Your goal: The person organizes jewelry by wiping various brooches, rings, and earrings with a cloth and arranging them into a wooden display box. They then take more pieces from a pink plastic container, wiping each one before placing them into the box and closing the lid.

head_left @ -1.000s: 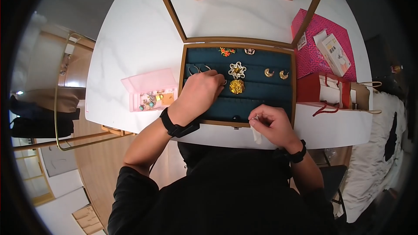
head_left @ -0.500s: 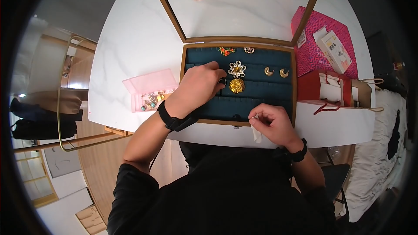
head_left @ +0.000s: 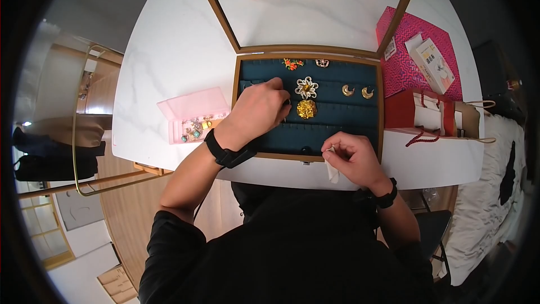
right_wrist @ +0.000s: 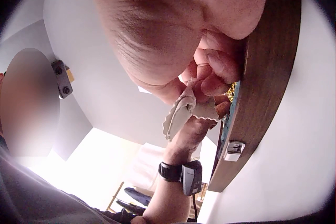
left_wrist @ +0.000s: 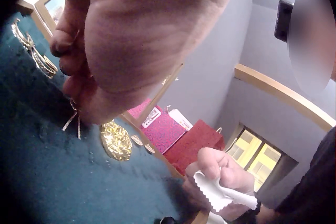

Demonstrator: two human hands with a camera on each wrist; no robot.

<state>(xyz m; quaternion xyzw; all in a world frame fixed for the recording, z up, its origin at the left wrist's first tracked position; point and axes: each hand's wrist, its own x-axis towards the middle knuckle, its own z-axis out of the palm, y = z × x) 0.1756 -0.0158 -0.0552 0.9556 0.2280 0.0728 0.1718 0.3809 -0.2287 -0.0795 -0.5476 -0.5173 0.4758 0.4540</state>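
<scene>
Over the left part of the jewelry box [head_left: 337,124], my left hand [head_left: 256,107] pinches a small piece of jewelry [left_wrist: 74,118] with two thin glittering strands hanging below the fingertips. Just right of those fingers lie a silver flower brooch [head_left: 306,88] and a round gold brooch [head_left: 306,109] on the dark teal lining. A looped, glittering ornament [left_wrist: 34,50] lies beyond the fingers in the left wrist view. At the box's front edge my right hand [head_left: 354,160] holds a white cloth [left_wrist: 212,192] with a zigzag edge between thumb and fingers.
The glass lid [head_left: 228,19] stands open behind. Crescent earrings [head_left: 348,90] lie on the right. A pink case [head_left: 191,107] of trinkets stands left; a red paper bag [head_left: 400,114] and a pink patterned bag [head_left: 396,34] lie right.
My left hand has shifted slightly right along its row and now covers most of the silver hoops at the left. My right hand has stayed in place with the cloth.
</scene>
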